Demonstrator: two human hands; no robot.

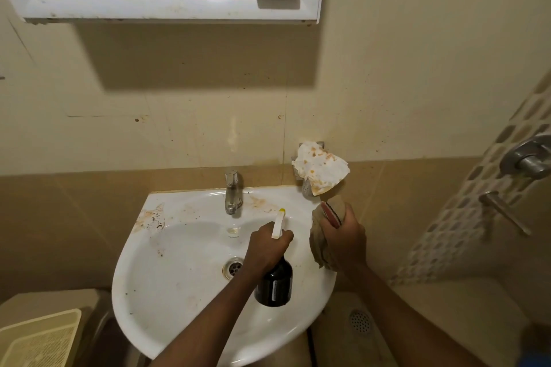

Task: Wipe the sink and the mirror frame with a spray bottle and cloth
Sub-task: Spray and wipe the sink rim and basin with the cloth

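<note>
Left hand [265, 247] grips spray bottle [274, 284] over sink [143, 292]; right hand [343, 243] clutches cloth [320, 243] beside it.

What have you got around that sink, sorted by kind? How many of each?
Cleaning tools: 2, the spray bottle in the left hand and the cloth in the right hand
Taps and valves: 2, the sink tap and a wall valve
Basins: 1, the sink
Mirrors: 1, the mirror frame
Stained papers: 1
Total: 7
</note>
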